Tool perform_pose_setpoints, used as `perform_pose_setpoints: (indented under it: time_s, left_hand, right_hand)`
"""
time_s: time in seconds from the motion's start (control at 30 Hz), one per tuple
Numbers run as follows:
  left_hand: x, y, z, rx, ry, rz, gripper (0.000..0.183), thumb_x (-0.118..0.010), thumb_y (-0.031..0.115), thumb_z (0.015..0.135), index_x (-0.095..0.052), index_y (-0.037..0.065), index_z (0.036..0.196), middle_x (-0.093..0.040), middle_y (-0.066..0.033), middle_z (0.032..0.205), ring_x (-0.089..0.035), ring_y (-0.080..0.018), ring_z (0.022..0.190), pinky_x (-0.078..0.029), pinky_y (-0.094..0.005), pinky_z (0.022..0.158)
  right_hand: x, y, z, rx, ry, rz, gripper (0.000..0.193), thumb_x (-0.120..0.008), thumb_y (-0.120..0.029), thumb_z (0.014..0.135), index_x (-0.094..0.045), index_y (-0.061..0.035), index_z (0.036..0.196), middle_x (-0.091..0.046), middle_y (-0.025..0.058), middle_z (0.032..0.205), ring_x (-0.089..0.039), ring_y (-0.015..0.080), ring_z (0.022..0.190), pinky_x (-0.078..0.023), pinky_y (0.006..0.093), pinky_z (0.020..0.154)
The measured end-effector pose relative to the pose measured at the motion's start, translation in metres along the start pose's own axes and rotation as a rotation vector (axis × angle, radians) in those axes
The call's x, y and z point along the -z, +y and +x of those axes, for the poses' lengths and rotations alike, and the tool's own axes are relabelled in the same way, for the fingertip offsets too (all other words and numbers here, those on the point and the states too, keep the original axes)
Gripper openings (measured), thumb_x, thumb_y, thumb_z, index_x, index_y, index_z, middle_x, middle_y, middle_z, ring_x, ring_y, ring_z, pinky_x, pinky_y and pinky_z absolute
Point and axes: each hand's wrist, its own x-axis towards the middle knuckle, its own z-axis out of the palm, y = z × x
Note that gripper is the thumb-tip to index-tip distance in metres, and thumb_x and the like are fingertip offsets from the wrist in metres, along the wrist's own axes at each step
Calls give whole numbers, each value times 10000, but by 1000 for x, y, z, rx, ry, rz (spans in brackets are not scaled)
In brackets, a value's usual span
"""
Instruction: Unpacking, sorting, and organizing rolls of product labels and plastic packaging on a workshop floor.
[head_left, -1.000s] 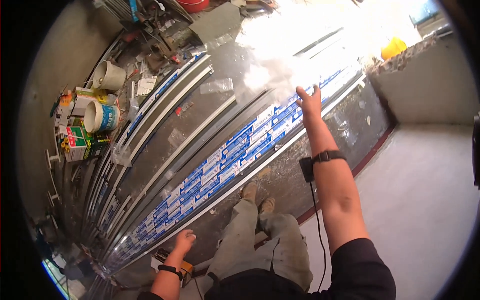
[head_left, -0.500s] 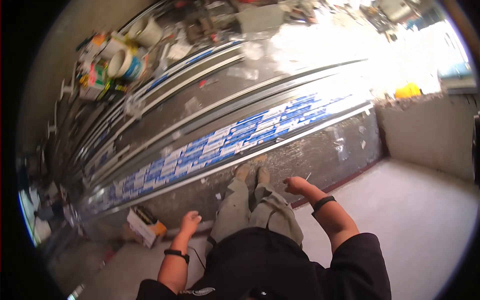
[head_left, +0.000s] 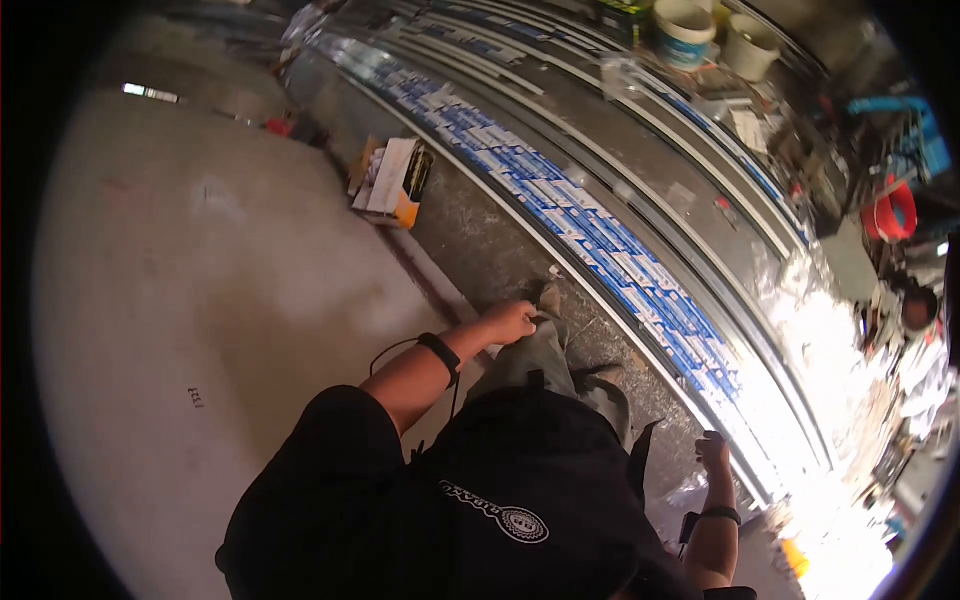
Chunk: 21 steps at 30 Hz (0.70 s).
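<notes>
My left hand hangs in front of my thigh with its fingers curled in; no object shows in it. A dark band circles that wrist. Lower at the right, my right hand is closed beside the near edge of a long stack of metal profiles wrapped in blue and white film. What that hand holds, if anything, is too small to make out. Neither hand visibly touches the stack. My shoes are on the dark rough strip of floor along it.
An open carton with white and orange sides stands near the strip's left end. Beyond the profiles are white buckets, a red bucket and clutter. Pale concrete floor spreads to the left. Strong glare covers the lower right.
My view has turned left, so the profiles now run from upper left to lower right. The carton has swung up to the upper left. A thin pale stick seen earlier by my right hand no longer shows.
</notes>
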Motion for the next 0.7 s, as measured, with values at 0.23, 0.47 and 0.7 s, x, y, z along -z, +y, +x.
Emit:
perform_pose_setpoints:
  time_s: [0.23, 0.47, 0.7]
  left_hand:
    - [34, -88, -16, 156, 75, 70, 396, -699, 251, 724, -637, 58, 1064, -657, -173, 997, -624, -323, 958, -486, -380, 824]
    - [120, -123, -17, 231, 177, -61, 420, -679, 289, 761, -614, 41, 1093, -655, -165, 996, -629, -300, 958, -483, -378, 836]
    - [278, -37, -86, -306, 718, -542, 472, -667, 230, 827, -525, 31, 1231, -617, -104, 1083, -599, -186, 967, -480, -314, 833]
  right_hand:
    - [4, -135, 27, 159, 28, -126, 428, -563, -98, 767, -547, 19, 1178, -628, 83, 745, -595, 149, 635, -480, 281, 512]
    - [-47, -333, 41, 808, 16, -593, 286, -578, -115, 809, -608, -12, 1074, -649, 149, 851, -639, 240, 782, -500, 346, 663]
    - [-126, -592, -139, 1170, -299, 111, 186, -569, -31, 852, -604, -10, 1034, -637, 99, 1011, -589, 228, 996, -451, 337, 901]
